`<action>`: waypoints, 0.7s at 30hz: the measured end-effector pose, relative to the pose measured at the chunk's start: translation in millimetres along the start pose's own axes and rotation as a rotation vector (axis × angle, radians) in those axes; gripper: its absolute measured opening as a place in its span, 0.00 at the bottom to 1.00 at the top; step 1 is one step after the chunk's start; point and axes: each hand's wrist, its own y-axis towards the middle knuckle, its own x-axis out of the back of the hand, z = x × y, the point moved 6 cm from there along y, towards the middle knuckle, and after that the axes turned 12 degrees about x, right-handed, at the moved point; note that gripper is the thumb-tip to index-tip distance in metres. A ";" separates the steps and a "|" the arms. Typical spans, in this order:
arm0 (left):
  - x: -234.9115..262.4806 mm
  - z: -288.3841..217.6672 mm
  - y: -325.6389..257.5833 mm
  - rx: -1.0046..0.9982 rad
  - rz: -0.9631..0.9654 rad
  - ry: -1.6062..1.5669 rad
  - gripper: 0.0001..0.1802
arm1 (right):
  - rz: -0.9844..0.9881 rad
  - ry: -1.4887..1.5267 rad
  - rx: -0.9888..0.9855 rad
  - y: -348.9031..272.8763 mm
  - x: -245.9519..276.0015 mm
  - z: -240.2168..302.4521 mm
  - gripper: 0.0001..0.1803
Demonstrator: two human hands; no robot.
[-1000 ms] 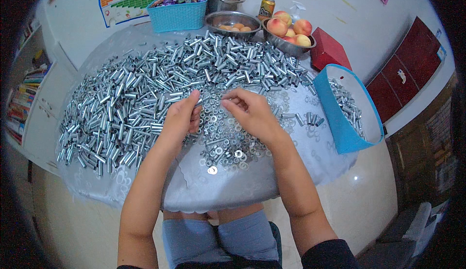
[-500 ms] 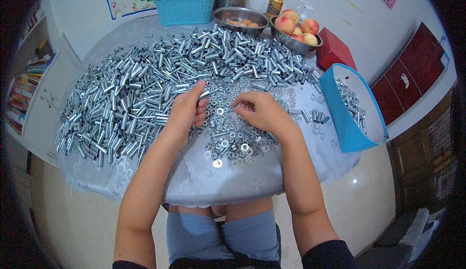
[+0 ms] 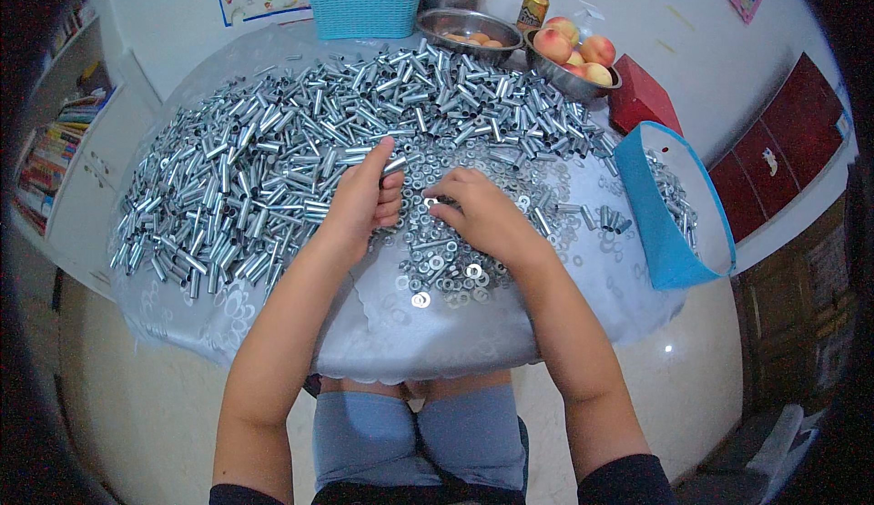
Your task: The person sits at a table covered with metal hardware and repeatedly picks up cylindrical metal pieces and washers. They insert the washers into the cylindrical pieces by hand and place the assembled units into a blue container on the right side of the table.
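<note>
L hand [image 3: 362,197]: fingers [image 3: 390,203] curled shut round a short metal tube [image 3: 393,165], thumb up along it; tube end pokes out twd the washer patch [image 3: 446,255]. R hand [image 3: 480,214]: fingers [image 3: 443,203] bent down, tips pinched close at a small silver piece just beside the L hand. Prob. a washer, but too small to tell, and can't tell if it's gripped or only touched. Both hands sit at the far edge of the washer patch, nearly touching each other.

Washer patch = flat silver rings strewn on the pale cloth-covered round surface [image 3: 382,341], w/ a few loose tubes mixed in. One bigger washer [image 3: 421,300] lies alone at the patch's near edge.

Left of & beyond the patch: big heap of metal tubes [image 3: 273,168], same kind as the one held, covering most of the surface. Right of the patch: blue open-front bin [image 3: 660,232], tilted, w/ more silver parts inside.

Far side, well past the patch: turquoise basket [image 3: 364,11], steel bowl [image 3: 469,27], can [image 3: 533,9], bowl of peaches [image 3: 574,54], red box [image 3: 642,100]. Person seated, knees in grey-blue shorts [image 3: 419,432] under the surface's near rim.
</note>
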 end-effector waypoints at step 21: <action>-10.5 -2.9 -12.8 -0.046 -0.031 0.176 0.25 | -0.515 0.633 -0.169 4.5 26.5 7.6 0.07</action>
